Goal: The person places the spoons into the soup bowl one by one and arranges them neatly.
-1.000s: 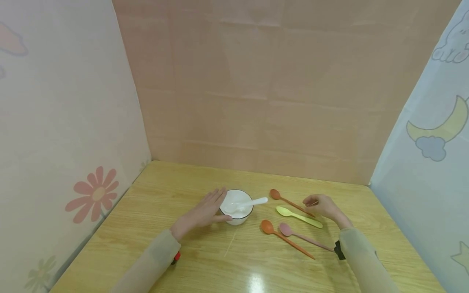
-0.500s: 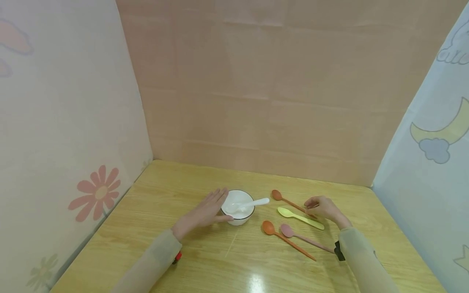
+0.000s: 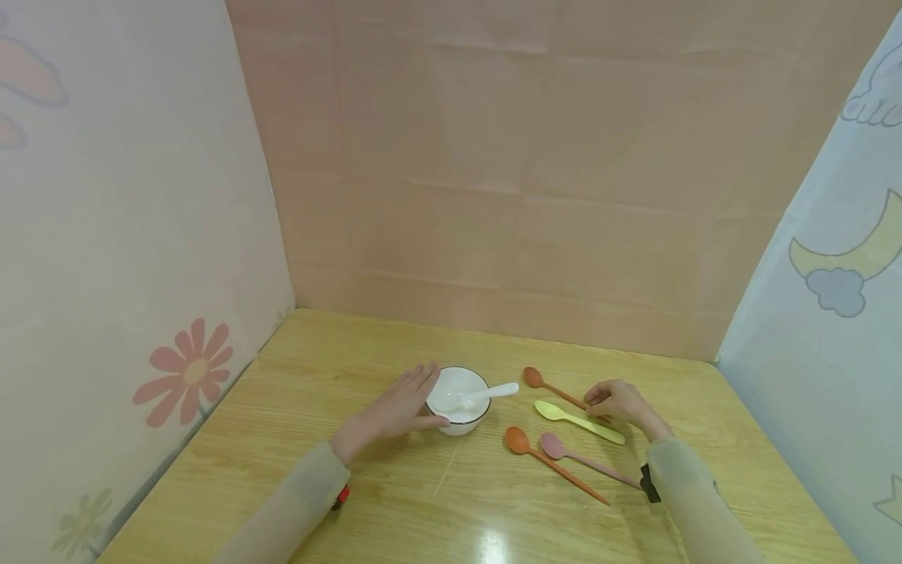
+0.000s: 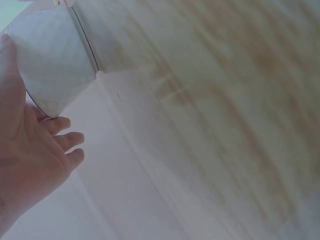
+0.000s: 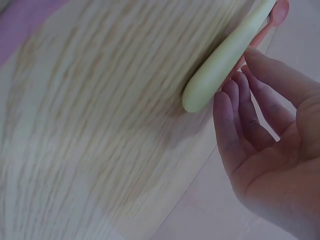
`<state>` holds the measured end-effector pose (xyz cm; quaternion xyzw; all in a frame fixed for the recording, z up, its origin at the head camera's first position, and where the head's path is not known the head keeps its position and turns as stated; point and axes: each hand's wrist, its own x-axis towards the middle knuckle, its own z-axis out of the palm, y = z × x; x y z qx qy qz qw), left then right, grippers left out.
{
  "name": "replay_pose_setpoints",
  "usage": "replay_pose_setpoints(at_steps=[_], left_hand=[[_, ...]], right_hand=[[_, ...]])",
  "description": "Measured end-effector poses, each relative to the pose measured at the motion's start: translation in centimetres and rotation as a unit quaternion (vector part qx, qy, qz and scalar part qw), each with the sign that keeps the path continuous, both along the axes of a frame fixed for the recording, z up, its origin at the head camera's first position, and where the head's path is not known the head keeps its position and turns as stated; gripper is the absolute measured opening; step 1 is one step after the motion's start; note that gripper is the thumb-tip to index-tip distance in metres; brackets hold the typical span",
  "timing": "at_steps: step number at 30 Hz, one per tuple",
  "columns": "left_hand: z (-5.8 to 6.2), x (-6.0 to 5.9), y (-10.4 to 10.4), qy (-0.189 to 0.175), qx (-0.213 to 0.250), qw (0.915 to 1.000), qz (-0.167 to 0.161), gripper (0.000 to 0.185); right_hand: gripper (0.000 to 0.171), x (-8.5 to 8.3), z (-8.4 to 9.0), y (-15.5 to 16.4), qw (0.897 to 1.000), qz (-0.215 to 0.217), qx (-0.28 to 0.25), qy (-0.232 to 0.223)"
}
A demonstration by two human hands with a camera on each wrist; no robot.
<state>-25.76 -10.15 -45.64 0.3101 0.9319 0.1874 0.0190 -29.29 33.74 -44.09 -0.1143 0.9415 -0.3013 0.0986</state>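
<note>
In the head view, my left hand (image 3: 398,407) rests against the left side of a white bowl (image 3: 460,428) with a dark rim, fingers straight along its back left and thumb along its front. A white spoon (image 3: 502,390) leans in the bowl, its handle over the right rim. To the right, my right hand (image 3: 622,403) pinches the handle end of the far orange spoon (image 3: 557,391). The right wrist view has thumb and fingertips meeting at that handle, partly hidden behind the yellow spoon (image 5: 220,65), which lies close beside the fingers.
Nearer the front lie another orange spoon (image 3: 557,466) and a pink spoon (image 3: 592,462), whose handle end reaches the right wrist strap. The wooden table (image 3: 395,501) is bordered by a peach back panel (image 3: 437,196) and printed side panels.
My right thumb and fingertips have come down and closed on the far orange spoon's handle. My left hand stays at the bowl. The head view has shifted slightly.
</note>
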Motion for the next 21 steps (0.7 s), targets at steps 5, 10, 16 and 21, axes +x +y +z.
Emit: replay_pose_setpoints(at_steps=[5, 10, 16, 21], left_hand=[[0.02, 0.00, 0.02, -0.001, 0.004, 1.0000, -0.002, 0.096], [-0.15, -0.03, 0.03, 0.003, 0.003, 1.0000, -0.001, 0.096], [-0.30, -0.08, 0.03, 0.000, 0.005, 1.0000, -0.002, 0.096], [-0.19, -0.08, -0.01, 0.004, 0.008, 1.0000, -0.004, 0.096]], right_hand=[[0.028, -0.09, -0.18, -0.15, 1.000, -0.004, 0.005, 0.002], [0.025, -0.12, -0.39, -0.22, 1.000, -0.007, 0.009, 0.005], [0.019, -0.05, -0.50, -0.30, 1.000, -0.009, 0.011, 0.005], [0.015, -0.20, -0.70, -0.32, 1.000, -0.007, 0.007, 0.008]])
